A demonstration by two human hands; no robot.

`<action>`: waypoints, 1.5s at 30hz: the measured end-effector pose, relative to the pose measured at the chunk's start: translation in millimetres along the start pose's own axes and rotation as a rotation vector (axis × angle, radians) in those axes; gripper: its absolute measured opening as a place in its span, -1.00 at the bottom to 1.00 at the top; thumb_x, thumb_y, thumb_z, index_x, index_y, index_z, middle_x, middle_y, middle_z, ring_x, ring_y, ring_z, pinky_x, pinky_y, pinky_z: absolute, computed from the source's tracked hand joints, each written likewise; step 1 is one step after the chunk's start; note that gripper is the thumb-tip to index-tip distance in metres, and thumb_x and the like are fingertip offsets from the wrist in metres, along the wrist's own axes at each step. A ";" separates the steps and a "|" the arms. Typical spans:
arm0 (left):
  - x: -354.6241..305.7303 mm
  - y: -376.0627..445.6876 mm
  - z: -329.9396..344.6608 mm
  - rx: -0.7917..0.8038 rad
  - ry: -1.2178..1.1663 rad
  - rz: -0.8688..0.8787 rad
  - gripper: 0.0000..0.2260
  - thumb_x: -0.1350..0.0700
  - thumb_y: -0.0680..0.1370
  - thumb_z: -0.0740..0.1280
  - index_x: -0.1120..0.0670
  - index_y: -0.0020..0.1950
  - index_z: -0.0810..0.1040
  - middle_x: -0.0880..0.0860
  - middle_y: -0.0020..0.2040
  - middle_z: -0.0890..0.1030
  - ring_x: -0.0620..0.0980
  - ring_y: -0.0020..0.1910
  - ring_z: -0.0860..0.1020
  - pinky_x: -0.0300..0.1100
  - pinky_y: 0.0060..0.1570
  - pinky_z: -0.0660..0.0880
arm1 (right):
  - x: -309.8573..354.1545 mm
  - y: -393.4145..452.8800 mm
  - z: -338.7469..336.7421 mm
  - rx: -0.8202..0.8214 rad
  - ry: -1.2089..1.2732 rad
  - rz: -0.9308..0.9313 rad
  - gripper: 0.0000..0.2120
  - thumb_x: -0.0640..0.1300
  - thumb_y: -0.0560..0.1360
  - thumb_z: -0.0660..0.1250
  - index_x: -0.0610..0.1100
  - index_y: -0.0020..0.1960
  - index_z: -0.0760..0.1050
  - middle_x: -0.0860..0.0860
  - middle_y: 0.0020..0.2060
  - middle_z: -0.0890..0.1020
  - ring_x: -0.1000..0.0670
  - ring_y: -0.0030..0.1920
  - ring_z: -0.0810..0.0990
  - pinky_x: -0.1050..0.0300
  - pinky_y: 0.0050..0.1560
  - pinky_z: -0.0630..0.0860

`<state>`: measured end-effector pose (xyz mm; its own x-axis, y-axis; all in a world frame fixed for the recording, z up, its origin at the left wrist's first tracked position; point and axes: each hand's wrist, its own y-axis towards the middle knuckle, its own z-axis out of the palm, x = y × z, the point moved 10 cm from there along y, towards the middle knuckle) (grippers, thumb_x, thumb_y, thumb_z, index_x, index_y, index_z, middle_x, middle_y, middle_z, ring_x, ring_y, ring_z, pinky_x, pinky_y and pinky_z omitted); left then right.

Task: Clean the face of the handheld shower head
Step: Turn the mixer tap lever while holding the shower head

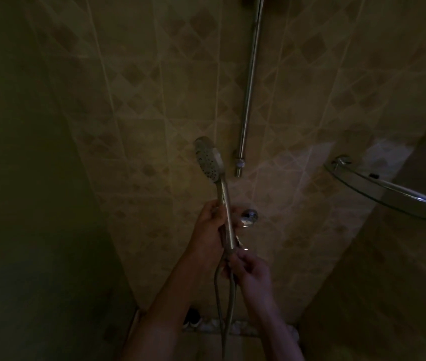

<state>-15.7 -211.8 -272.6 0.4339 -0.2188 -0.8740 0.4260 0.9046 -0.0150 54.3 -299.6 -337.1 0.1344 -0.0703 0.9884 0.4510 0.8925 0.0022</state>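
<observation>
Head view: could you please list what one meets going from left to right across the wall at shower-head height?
Shower head → riser pipe → curved shelf.

Open air lies left of the shower head (208, 160) for you to pass a hand; just right stands the riser pipe (249, 82); further right the curved glass shelf (389, 190) juts out; the tap knob (249, 217) sits behind the handle.
</observation>
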 end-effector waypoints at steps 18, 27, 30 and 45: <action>-4.9 0.4 23.2 0.105 -0.122 0.011 -0.87 0.25 0.59 0.13 0.24 -0.03 0.46 0.11 -0.33 0.68 0.00 -0.34 0.65 -0.13 -0.24 0.55 | 17.1 -8.1 -13.9 -0.046 -0.035 -0.052 -0.79 -0.28 0.58 0.24 -0.41 -0.14 0.51 -0.10 -0.39 0.59 0.02 -0.39 0.51 0.22 -0.33 0.46; 3.6 10.2 13.8 -0.011 0.036 0.004 -0.79 0.20 0.44 0.43 0.20 0.00 0.46 0.00 -0.34 0.65 -0.08 -0.36 0.60 -0.18 -0.27 0.51 | 17.3 -10.1 -8.4 -0.033 -0.011 -0.046 -0.81 -0.28 0.58 0.22 -0.42 -0.06 0.51 -0.11 -0.36 0.60 -0.01 -0.37 0.52 0.19 -0.31 0.48; 6.1 11.7 8.3 -0.017 0.016 -0.009 -0.82 0.19 0.49 0.38 0.28 0.00 0.51 0.10 -0.26 0.63 -0.03 -0.31 0.59 -0.18 -0.30 0.49 | 13.3 -9.3 -9.0 -0.043 -0.018 -0.033 -0.81 -0.27 0.59 0.21 -0.37 -0.09 0.51 -0.07 -0.39 0.60 0.03 -0.40 0.51 0.21 -0.34 0.47; 11.7 -0.9 5.2 0.023 0.111 -0.031 -0.69 -0.12 0.41 0.41 0.07 -0.01 0.65 0.13 -0.08 0.66 0.07 -0.10 0.55 -0.01 -0.07 0.42 | 7.9 -13.8 -5.2 -0.021 -0.094 -0.019 -0.77 -0.22 0.60 0.21 -0.29 -0.14 0.56 -0.03 -0.42 0.57 0.06 -0.38 0.47 0.27 -0.33 0.40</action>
<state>-6.9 -217.1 -280.4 0.3306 -0.2032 -0.9216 0.4566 0.8891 -0.0323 53.8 -314.8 -330.1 0.0420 -0.0444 0.9981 0.4711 0.8818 0.0194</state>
